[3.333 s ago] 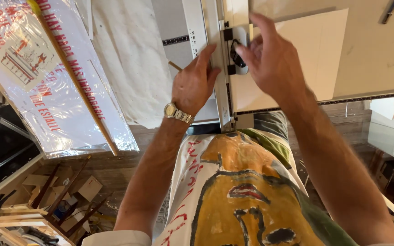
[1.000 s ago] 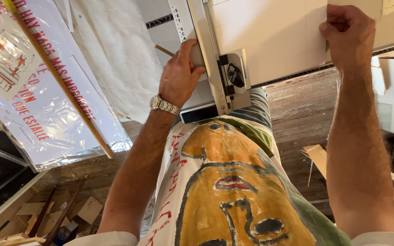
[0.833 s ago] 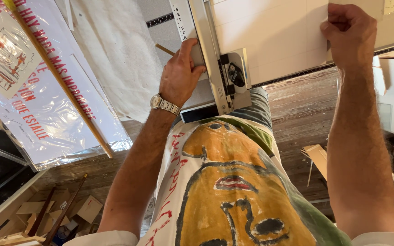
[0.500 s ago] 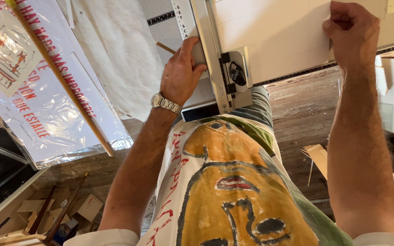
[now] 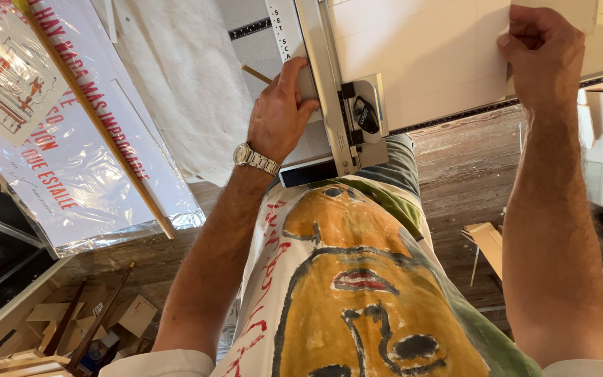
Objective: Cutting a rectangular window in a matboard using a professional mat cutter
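Item one: left hand (image 5: pixel 280 112), wristwatch (image 5: pixel 256 159) on the wrist. I see its palm and fingers pressed flat against the near end of the metal cutter rail (image 5: pixel 326 77), thumb hooked at the rail's edge; the grip clamps nothing, it bears down, I judge to keep the rail from shifting.

Item two: right hand (image 5: pixel 542 56), far right. Its grip pinches the edge of the cream board (image 5: pixel 420 63), fingers curled over it, which I take to keep the sheet square.

Item three: the cream board itself, lying flat on the worktop (image 5: pixel 266 49) under the rail, between both hands.

Item four: sliding cutter head (image 5: pixel 364 115) with a black knob, parked on the rail just right of the left hand, untouched.

Item five: clear plastic-wrapped posters (image 5: pixel 71 139), left, well apart.
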